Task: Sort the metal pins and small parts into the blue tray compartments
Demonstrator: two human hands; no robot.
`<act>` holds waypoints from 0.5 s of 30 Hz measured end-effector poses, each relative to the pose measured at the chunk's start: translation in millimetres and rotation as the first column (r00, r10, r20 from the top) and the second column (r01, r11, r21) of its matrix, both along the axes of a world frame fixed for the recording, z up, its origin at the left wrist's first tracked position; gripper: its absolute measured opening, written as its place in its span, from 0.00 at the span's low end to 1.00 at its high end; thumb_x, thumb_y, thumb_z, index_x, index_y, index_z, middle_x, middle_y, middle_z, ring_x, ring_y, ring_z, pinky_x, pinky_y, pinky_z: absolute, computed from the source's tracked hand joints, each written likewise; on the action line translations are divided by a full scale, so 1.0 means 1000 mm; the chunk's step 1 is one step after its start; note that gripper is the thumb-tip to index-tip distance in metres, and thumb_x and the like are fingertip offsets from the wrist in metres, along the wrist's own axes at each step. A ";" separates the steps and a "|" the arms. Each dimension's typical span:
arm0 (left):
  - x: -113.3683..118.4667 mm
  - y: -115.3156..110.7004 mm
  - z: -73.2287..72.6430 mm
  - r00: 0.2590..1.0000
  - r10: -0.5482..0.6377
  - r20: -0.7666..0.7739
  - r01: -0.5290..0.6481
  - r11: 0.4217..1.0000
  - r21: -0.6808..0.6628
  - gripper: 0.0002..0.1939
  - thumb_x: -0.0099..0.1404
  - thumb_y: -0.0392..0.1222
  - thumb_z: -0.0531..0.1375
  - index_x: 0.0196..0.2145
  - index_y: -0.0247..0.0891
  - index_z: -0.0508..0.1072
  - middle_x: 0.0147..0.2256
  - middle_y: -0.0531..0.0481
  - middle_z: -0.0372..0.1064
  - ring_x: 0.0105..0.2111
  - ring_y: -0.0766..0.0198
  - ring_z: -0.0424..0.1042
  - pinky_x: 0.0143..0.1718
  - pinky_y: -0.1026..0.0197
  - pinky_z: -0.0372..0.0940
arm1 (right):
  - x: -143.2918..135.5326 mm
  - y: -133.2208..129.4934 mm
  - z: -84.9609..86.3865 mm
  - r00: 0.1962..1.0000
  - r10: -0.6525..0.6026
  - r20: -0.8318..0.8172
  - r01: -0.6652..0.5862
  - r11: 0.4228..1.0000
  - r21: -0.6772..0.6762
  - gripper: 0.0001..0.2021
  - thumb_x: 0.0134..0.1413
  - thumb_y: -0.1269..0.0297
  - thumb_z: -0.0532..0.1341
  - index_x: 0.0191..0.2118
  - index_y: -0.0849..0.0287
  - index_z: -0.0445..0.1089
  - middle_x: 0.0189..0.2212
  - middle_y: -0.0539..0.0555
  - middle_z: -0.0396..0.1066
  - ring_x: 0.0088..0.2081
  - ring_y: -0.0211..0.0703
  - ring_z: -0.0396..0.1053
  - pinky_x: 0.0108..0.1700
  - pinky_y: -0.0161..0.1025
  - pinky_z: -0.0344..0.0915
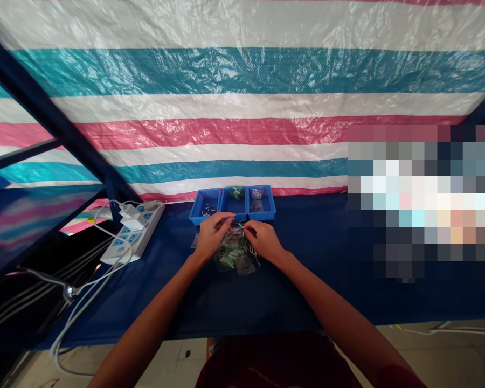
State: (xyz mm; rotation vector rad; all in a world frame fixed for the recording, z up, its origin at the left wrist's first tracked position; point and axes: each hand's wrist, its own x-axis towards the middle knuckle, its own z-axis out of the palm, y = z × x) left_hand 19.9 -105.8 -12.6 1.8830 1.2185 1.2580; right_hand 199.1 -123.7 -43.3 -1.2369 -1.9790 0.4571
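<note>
The left hand (pixel 215 234) is half curled, its thumb near the forefinger; I cannot tell if something is held there. The right hand (pixel 263 240) has its fingertips drawn together (a thin shiny piece (pixel 241 226) is beside them, too small to say if it is pinched). Below and between both hands, a pile of green bags (pixel 228 254) and metal pieces (pixel 251 250) lies on the counter (pixel 258 307). Just beyond the hands stand three blue trays (pixel 232 207).
</note>
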 end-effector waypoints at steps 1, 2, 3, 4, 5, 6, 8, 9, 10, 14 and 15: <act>0.000 0.000 0.000 1.000 0.000 -0.008 0.000 1.000 0.006 0.11 0.64 0.47 0.59 0.38 0.40 0.79 0.36 0.46 0.76 0.26 0.62 0.75 0.27 0.63 0.67 | 0.000 0.000 0.000 1.000 0.004 -0.015 -0.004 1.000 0.006 0.07 0.62 0.68 0.55 0.37 0.58 0.70 0.31 0.52 0.73 0.32 0.42 0.69 0.37 0.36 0.58; 0.000 0.000 0.000 1.000 -0.002 -0.011 0.003 1.000 0.009 0.12 0.64 0.48 0.59 0.39 0.41 0.79 0.37 0.45 0.75 0.27 0.61 0.75 0.26 0.63 0.67 | 0.000 -0.001 0.001 1.000 0.006 -0.027 -0.005 1.000 0.009 0.07 0.63 0.67 0.54 0.38 0.57 0.70 0.31 0.52 0.73 0.32 0.42 0.69 0.36 0.36 0.58; 0.000 0.000 0.000 1.000 -0.006 -0.011 0.006 1.000 0.010 0.12 0.64 0.48 0.59 0.39 0.41 0.79 0.38 0.45 0.75 0.28 0.61 0.75 0.26 0.63 0.67 | 0.000 -0.001 0.001 0.999 0.006 -0.039 -0.006 1.000 0.007 0.08 0.63 0.66 0.54 0.38 0.57 0.70 0.30 0.52 0.73 0.32 0.42 0.69 0.36 0.35 0.58; 0.000 0.000 0.000 1.000 -0.011 -0.011 0.011 1.000 0.009 0.13 0.64 0.49 0.59 0.40 0.41 0.79 0.39 0.44 0.75 0.29 0.61 0.75 0.26 0.63 0.68 | 0.000 -0.001 0.001 0.999 0.006 -0.050 -0.006 1.000 0.001 0.09 0.64 0.65 0.53 0.39 0.57 0.70 0.30 0.51 0.73 0.32 0.42 0.69 0.36 0.35 0.58; -0.001 0.001 -0.001 1.000 -0.017 -0.014 0.017 1.000 0.007 0.14 0.64 0.50 0.59 0.41 0.41 0.79 0.39 0.44 0.75 0.29 0.61 0.75 0.25 0.63 0.68 | 0.001 -0.001 0.001 0.998 0.007 -0.064 -0.007 1.000 -0.008 0.09 0.64 0.65 0.53 0.39 0.57 0.71 0.29 0.51 0.73 0.31 0.41 0.69 0.35 0.35 0.57; -0.001 0.001 -0.001 0.999 -0.024 -0.021 0.024 1.000 0.007 0.14 0.65 0.50 0.59 0.41 0.41 0.79 0.40 0.44 0.75 0.30 0.61 0.75 0.25 0.63 0.68 | 0.001 0.000 0.002 0.997 0.006 -0.080 -0.007 1.000 -0.016 0.10 0.64 0.64 0.53 0.39 0.57 0.71 0.28 0.51 0.72 0.31 0.41 0.68 0.35 0.35 0.57; -0.002 0.002 -0.002 0.997 -0.051 -0.050 0.051 0.999 0.004 0.16 0.65 0.51 0.58 0.42 0.40 0.78 0.40 0.44 0.74 0.31 0.60 0.75 0.26 0.63 0.69 | 0.001 0.000 0.002 0.993 0.006 -0.115 -0.008 1.000 -0.023 0.11 0.65 0.64 0.52 0.38 0.57 0.72 0.28 0.51 0.73 0.30 0.40 0.68 0.34 0.34 0.57; -0.002 0.002 -0.003 0.995 -0.068 -0.069 0.068 0.998 0.004 0.16 0.65 0.52 0.58 0.43 0.40 0.78 0.40 0.44 0.74 0.33 0.60 0.75 0.26 0.63 0.70 | 0.001 0.001 0.002 0.991 0.005 -0.133 -0.008 1.000 -0.019 0.11 0.65 0.63 0.52 0.38 0.58 0.72 0.29 0.51 0.73 0.30 0.40 0.68 0.35 0.34 0.58; -0.003 0.002 -0.003 0.992 -0.084 -0.091 0.085 0.996 0.005 0.17 0.66 0.52 0.57 0.43 0.40 0.78 0.40 0.45 0.74 0.33 0.60 0.75 0.27 0.63 0.70 | 0.001 0.001 0.002 0.989 0.005 -0.150 -0.007 1.000 -0.012 0.11 0.64 0.63 0.53 0.37 0.58 0.73 0.30 0.51 0.74 0.31 0.40 0.69 0.35 0.34 0.58; -0.005 0.005 -0.008 0.982 -0.110 -0.154 0.115 0.993 0.029 0.16 0.67 0.51 0.57 0.42 0.39 0.78 0.38 0.46 0.75 0.35 0.60 0.74 0.30 0.63 0.70 | 0.001 0.002 0.003 0.981 0.017 -0.191 -0.018 1.000 -0.007 0.12 0.64 0.63 0.54 0.37 0.58 0.74 0.30 0.52 0.75 0.32 0.41 0.71 0.37 0.35 0.60; -0.005 0.005 -0.009 0.981 -0.108 -0.159 0.115 0.993 0.036 0.16 0.66 0.51 0.58 0.41 0.39 0.78 0.38 0.46 0.76 0.35 0.60 0.74 0.30 0.63 0.70 | 0.001 0.002 0.003 0.981 0.022 -0.194 -0.024 1.000 -0.011 0.12 0.64 0.63 0.54 0.37 0.58 0.74 0.30 0.52 0.75 0.32 0.41 0.71 0.37 0.35 0.60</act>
